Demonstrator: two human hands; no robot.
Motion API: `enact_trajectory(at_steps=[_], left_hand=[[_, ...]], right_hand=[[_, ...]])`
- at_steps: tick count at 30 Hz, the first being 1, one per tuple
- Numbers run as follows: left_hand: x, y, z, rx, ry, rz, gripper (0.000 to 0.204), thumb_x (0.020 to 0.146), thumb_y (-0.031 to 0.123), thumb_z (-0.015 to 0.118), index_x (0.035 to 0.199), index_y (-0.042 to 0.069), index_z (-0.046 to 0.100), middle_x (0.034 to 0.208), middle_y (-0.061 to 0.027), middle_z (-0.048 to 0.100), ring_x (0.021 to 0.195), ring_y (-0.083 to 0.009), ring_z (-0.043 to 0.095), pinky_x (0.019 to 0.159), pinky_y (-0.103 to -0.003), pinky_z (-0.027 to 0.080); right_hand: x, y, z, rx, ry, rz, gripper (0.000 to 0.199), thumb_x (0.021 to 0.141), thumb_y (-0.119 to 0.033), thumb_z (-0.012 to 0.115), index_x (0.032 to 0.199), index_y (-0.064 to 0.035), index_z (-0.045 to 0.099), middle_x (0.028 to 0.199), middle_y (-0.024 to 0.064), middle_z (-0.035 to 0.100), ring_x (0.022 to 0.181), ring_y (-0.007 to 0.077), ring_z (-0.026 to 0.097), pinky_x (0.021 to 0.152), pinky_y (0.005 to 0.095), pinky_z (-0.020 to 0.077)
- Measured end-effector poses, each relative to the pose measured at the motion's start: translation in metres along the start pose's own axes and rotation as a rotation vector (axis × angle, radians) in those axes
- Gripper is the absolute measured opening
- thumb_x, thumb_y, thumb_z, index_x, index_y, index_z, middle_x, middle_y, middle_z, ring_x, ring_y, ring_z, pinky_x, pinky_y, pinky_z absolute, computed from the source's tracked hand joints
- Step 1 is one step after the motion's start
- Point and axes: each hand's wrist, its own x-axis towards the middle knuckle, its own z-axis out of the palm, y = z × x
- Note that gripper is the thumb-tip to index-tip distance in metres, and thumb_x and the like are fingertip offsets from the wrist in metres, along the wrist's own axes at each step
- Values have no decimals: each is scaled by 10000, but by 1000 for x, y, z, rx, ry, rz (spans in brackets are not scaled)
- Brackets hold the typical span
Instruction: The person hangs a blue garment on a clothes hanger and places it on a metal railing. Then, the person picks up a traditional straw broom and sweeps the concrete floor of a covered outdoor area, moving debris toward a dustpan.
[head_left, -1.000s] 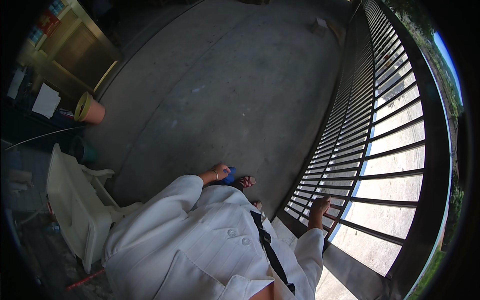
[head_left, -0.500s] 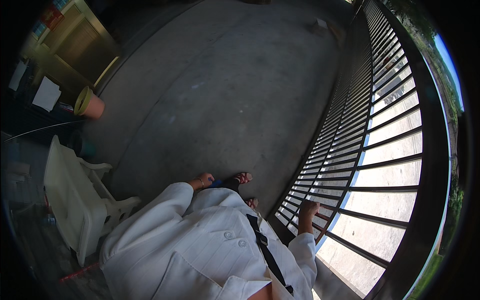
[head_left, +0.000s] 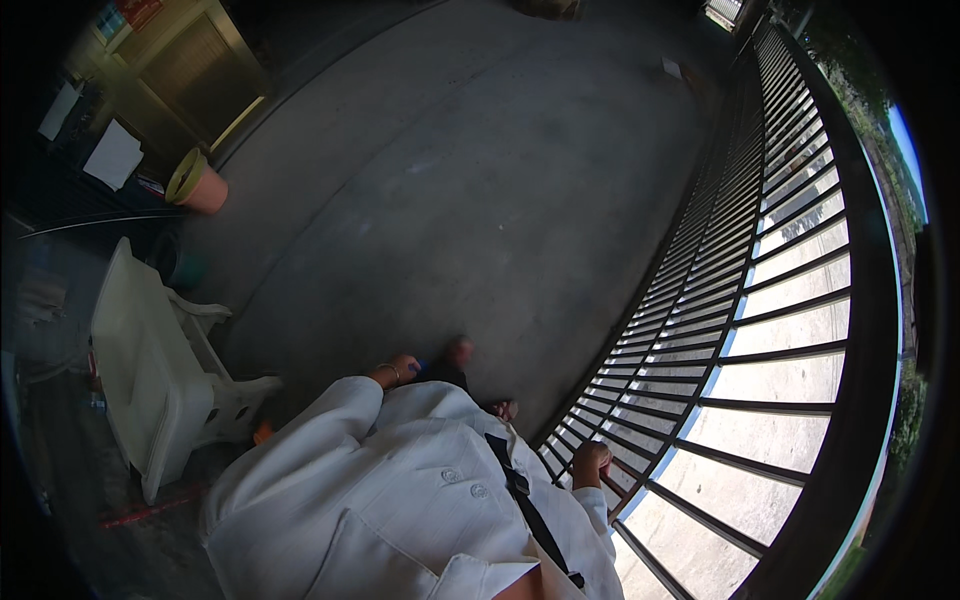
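Observation:
My left hand, with a bracelet at its wrist, hangs in front of my white jacket. Its fingers are closed on a small blue thing, mostly hidden by the hand and too small to name. My right hand is curled into a fist beside the dark metal railing. What the fist holds, if anything, is hidden, and I cannot tell whether it touches the bars. Between the hands, one blurred foot is ahead of the other foot on the grey floor.
A cream plastic stool or chair stands close on my left. Beyond it are an orange-pink bucket, white papers and a yellowish door panel. The railing curves along my right. A pale flat object lies far ahead.
My right hand has moved back and slightly left along the railing. One foot has swung forward. The bucket, papers and railing have shifted slightly right in the view. The blue thing stays in my left hand.

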Motion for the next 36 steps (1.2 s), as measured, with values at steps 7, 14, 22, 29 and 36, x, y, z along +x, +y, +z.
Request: enact_trajectory(at_steps=[7, 14, 22, 29, 36], left_hand=[[47, -68, 7, -22, -18, 47, 222, 703, 167, 623, 909, 89, 647, 946, -125, 632, 893, -246, 602, 805, -339, 472], [81, -114, -10, -52, -12, 182, 180, 677, 139, 613, 848, 99, 654, 875, -102, 641, 837, -231, 609, 778, -343, 479], [59, -183, -47, -337, 190, 18, 209, 669, 135, 602, 870, 93, 643, 932, -105, 624, 896, -234, 589, 804, -337, 463], [6, -166, -132, -403, 258, -190, 363, 652, 202, 634, 998, 99, 604, 973, -122, 614, 936, -262, 578, 835, -359, 450], [-30, -243, -95, -536, 534, -310, 532, 642, 242, 695, 1132, 101, 542, 1132, -123, 540, 1039, -269, 521, 866, -375, 438]], right_hand=[[0, -6, -15, 31, -46, 65, 225, 758, -201, 594, 954, -112, 660, 936, 64, 651, 750, 310, 643, 436, 457, 499], [9, 3, -11, 91, -89, 9, 291, 771, -233, 581, 1036, -119, 626, 1049, 65, 612, 846, 319, 622, 514, 482, 508], [-31, -5, -57, 16, -236, 63, 333, 803, -286, 548, 1106, -153, 586, 1137, 35, 570, 975, 281, 581, 618, 490, 526], [-3, -40, -82, 137, 171, 6, 335, 753, -296, 600, 1043, -128, 613, 1050, 74, 603, 884, 224, 612, 587, 437, 527], [25, -162, -251, 308, 265, -415, 319, 746, -244, 589, 1028, -95, 606, 988, 92, 614, 818, 213, 618, 551, 409, 523]])
